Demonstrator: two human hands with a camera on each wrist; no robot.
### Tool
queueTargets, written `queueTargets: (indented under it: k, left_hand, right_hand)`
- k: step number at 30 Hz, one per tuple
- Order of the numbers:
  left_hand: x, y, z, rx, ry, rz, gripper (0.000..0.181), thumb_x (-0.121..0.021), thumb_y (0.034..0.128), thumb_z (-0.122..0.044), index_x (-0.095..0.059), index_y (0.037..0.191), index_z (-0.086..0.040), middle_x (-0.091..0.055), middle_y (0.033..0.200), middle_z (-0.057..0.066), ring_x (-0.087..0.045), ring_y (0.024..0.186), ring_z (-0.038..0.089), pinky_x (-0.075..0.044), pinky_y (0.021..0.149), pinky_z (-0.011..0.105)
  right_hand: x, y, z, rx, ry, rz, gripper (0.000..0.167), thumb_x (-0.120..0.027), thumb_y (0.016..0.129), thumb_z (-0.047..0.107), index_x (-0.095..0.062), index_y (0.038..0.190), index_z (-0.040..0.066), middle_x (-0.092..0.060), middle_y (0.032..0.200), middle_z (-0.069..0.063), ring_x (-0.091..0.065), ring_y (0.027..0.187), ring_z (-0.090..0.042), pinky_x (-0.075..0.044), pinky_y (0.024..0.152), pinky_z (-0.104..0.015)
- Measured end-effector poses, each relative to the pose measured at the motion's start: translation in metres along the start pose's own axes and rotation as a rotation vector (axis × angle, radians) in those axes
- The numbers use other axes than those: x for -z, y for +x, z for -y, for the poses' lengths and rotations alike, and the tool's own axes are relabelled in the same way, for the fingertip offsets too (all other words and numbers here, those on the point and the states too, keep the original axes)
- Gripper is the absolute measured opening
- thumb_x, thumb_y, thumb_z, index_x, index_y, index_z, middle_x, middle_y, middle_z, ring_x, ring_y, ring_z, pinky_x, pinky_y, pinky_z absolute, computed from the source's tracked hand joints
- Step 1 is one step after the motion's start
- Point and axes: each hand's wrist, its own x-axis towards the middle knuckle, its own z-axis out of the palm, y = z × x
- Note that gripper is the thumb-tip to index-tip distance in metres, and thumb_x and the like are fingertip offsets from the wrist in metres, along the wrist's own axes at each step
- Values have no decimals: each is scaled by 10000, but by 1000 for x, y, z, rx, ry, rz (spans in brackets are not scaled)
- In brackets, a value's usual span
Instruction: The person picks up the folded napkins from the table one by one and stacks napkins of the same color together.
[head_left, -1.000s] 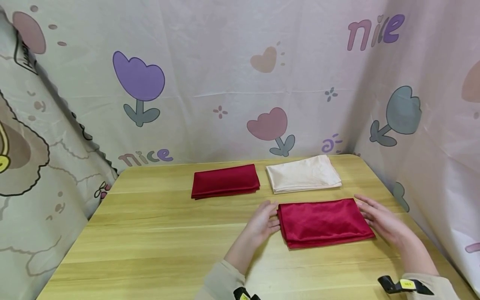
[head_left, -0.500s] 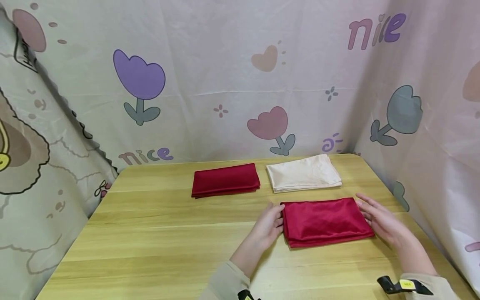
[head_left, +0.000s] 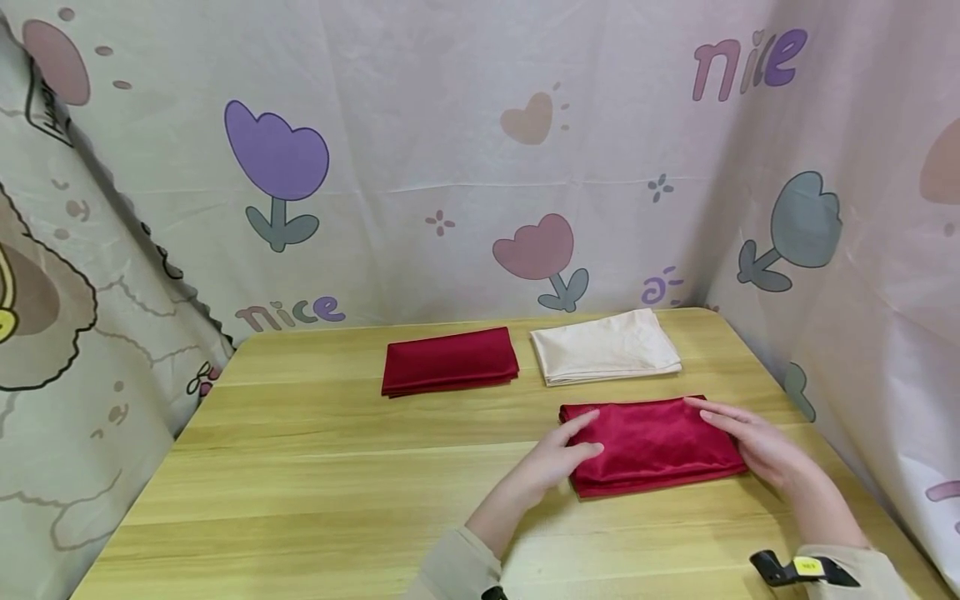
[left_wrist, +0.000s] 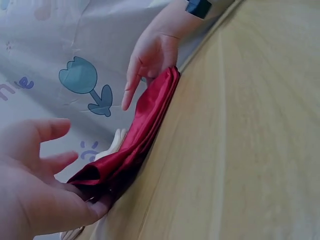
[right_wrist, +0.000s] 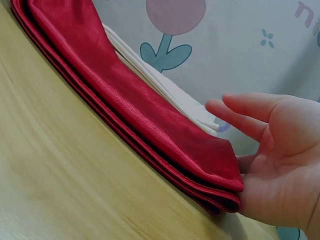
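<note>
A folded red satin cloth (head_left: 652,446) lies at the right of the wooden table. At its left end is the left hand (head_left: 536,471), two digits extended over the top of the cloth. In the left wrist view this hand (left_wrist: 35,185) holds two digits up in the air, while others are at the lower edge of the cloth (left_wrist: 145,120), partly hidden. The right hand (head_left: 765,450) is at the right end, two digits reaching over the fabric. The right wrist view shows those digits of the right hand (right_wrist: 282,150) raised above the cloth (right_wrist: 135,105), others partly behind its end.
Behind lie a smaller folded dark red cloth (head_left: 450,362) and a folded cream cloth (head_left: 607,348). Patterned curtains (head_left: 420,150) stand behind the wooden table (head_left: 300,492) and along both its sides.
Digits of both hands have moved from beside the ends of the front red cloth to above its top. The cloth has stayed nearly in place; its left edge shifted slightly rightward earlier.
</note>
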Motion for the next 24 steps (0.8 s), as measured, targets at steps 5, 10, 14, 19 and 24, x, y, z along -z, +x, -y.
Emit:
queueTargets:
  k: [5, 10, 14, 19, 24]
  left_hand:
    - [-3, 2, -1, 20, 197, 27, 501, -658, 978, -309, -559, 1469, -322, -381, 1573, 107, -235, 1478, 387, -272, 1089, 684]
    - [-6, 9, 1, 51, 296, 33, 481, -666, 964, -335, -595, 1440, -316, -236, 1626, 215, -69, 1512, 429, -177, 1107, 719]
    - [-7, 13, 1, 48, 358, 15, 450, -674, 954, -314, -645, 1395, -229, -331, 1579, 212, -154, 1488, 403, -252, 1118, 637]
    - [-8, 15, 1, 8, 417, -16, 396, -662, 965, -235, -680, 1342, -115, -466, 1482, 201, -236, 1437, 392, -290, 1125, 557]
    - [-7, 14, 2, -23, 406, -23, 362, -661, 969, -171, -691, 1321, -89, -514, 1440, 179, -278, 1408, 384, -316, 1116, 545]
  right_hand:
    - [-7, -1, 5, -11, -83, -7, 449, -571, 1048, 254, -544, 1467, 92, -287, 1598, -198, -208, 1439, -369, -366, 916, -144]
    - [-11, 0, 4, 18, -183, 4, 467, -616, 1016, 201, -546, 1442, 22, -252, 1585, -312, -195, 1424, -455, -348, 978, -251]
    - [-12, 2, 0, 69, -274, 16, 459, -651, 988, 152, -567, 1403, -27, -333, 1540, -337, -198, 1416, -518, -254, 1099, -571]
    - [-12, 2, -2, 89, -365, 12, 475, -710, 942, 127, -593, 1366, -52, -380, 1498, -365, -214, 1396, -572, -186, 1065, -735]
    - [-13, 0, 0, 99, -502, -15, 475, -744, 922, 181, -637, 1340, -19, -444, 1446, -369, -305, 1357, -566, -274, 1035, -697]
